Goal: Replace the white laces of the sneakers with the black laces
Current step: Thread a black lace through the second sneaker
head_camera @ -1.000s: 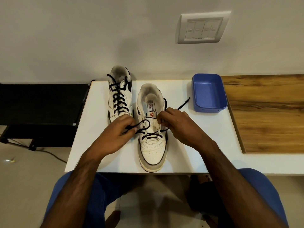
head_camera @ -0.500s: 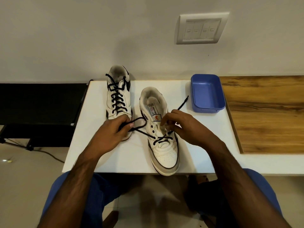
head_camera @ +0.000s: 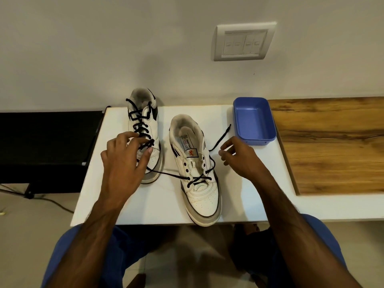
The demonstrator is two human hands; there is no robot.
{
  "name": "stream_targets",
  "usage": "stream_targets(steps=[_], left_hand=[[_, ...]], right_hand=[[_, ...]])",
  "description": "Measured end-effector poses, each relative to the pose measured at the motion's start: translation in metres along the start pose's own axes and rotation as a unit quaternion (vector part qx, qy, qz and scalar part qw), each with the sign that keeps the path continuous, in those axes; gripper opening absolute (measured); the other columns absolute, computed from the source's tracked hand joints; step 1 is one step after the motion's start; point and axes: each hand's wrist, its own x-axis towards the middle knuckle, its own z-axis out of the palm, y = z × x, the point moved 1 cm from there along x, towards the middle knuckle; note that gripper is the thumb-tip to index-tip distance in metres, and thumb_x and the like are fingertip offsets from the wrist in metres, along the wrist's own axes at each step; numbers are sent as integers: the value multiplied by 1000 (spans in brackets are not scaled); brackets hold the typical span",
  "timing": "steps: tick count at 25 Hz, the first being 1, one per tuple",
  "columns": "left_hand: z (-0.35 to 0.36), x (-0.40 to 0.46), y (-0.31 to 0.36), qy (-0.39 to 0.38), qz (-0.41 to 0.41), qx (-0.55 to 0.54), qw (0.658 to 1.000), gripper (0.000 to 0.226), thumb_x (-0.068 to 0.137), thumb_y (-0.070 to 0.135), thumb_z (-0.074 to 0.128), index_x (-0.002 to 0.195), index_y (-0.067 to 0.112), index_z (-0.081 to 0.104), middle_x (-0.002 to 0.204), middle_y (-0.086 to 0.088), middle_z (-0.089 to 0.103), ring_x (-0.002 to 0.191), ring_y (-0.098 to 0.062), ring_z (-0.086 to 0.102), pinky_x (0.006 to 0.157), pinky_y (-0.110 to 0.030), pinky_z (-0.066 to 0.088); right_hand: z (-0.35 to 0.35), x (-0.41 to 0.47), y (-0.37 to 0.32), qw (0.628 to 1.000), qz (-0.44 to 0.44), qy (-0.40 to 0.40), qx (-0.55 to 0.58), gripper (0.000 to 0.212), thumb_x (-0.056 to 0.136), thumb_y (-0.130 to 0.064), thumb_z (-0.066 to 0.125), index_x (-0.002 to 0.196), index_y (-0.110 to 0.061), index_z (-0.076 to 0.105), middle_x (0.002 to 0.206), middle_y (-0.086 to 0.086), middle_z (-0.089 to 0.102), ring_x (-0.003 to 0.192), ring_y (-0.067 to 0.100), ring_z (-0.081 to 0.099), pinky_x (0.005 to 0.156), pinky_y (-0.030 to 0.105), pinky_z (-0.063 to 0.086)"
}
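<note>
Your hands have come apart from the tongue and you've drawn both lace ends out sideways, so the black lace (head_camera: 166, 173) now runs taut off the near sneaker (head_camera: 197, 183), which has slid to the counter's (head_camera: 116, 200) front edge with its toe hanging just over. Your left hand (head_camera: 124, 161) has the lace's left end pinched between thumb and fingers, the other fingers spread, hovering over the toe of the far sneaker (head_camera: 143, 129); your right hand (head_camera: 239, 159) sits loosely curled beside the right end, and whether that grip actually has the lace I cannot tell. That pull looks like snugging the lower crossings before the next eyelets, so you're partway up this shoe. Count it off: two sneakers, one fully laced in black, one with only its lower rows threaded; two black laces; one blue tray (head_camera: 254, 121) at the back right; no white laces in sight.
</note>
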Motion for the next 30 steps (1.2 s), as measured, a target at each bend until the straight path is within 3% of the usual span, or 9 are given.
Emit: stream_targets(steps=[3, 11, 14, 18, 21, 23, 26, 28, 30], left_hand=[[15, -8, 24, 9, 30, 13, 999, 28, 100, 34, 55, 126, 22, 58, 138, -5, 48, 125, -29, 43, 91, -47, 32], [20, -23, 69, -35, 191, -178, 965, 21, 99, 21, 54, 119, 20, 62, 115, 11, 57, 101, -10, 57, 82, -32, 39], [16, -30, 93, -162, 106, -338, 921, 33, 99, 20, 63, 131, 26, 56, 105, 27, 60, 83, -3, 61, 70, -13, 44], [28, -34, 121, -290, 12, -469, 834, 53, 97, 22, 66, 141, 40, 43, 104, 10, 71, 76, -20, 68, 69, -31, 54], [26, -31, 107, -279, 66, -390, 875, 15, 102, 36, 57, 104, 32, 71, 74, 4, 70, 67, -20, 64, 65, -36, 50], [24, -31, 89, -274, 125, -293, 908, 41, 101, 54, 49, 81, 28, 74, 72, 10, 68, 71, -14, 65, 69, -35, 50], [21, -22, 77, -222, 73, -358, 904, 44, 99, 56, 48, 79, 26, 73, 79, 8, 68, 67, -9, 61, 67, -29, 47], [20, -16, 83, -213, -9, -456, 864, 38, 100, 46, 44, 97, 26, 76, 88, 2, 73, 57, -11, 53, 56, -21, 42], [19, -16, 92, -242, -93, -517, 816, 41, 99, 53, 42, 85, 32, 74, 71, -3, 68, 53, -17, 49, 45, -22, 32]], right_hand=[[14, 2, 5, 995, 67, -51, 48, 28, 94, -44, 66, 104, -19, 60, 90, -1, 74, 79, 12, 72, 68, 28, 54], [7, -1, -10, 955, 18, -65, 289, 27, 90, 3, 63, 112, -10, 71, 88, 2, 70, 87, 16, 67, 73, 24, 52], [-14, -13, -32, 859, -50, -110, 498, 30, 95, 5, 51, 119, -6, 66, 90, 5, 66, 83, 18, 66, 75, 27, 54], [-26, -27, -54, 849, -117, -117, 502, 24, 99, -5, 51, 117, -8, 67, 89, 6, 66, 74, 14, 59, 71, 24, 50], [-37, -16, -42, 823, -64, 0, 564, 26, 103, -6, 46, 120, -6, 66, 82, 2, 62, 66, 8, 54, 63, 19, 46], [-47, -10, -27, 783, -14, 70, 618, 28, 105, -9, 44, 123, -4, 64, 78, 1, 58, 59, 6, 51, 57, 17, 43], [-48, -14, -19, 828, -20, 45, 558, 26, 105, -10, 45, 117, -7, 67, 74, 0, 54, 55, 7, 39, 55, 20, 37], [-37, -26, -31, 877, -88, -82, 466, 23, 104, -7, 44, 109, -8, 66, 75, 2, 54, 53, 9, 33, 54, 24, 29], [-20, -37, -48, 891, -154, -214, 371, 19, 103, -3, 44, 105, -8, 62, 80, 8, 58, 53, 12, 31, 53, 26, 23]])
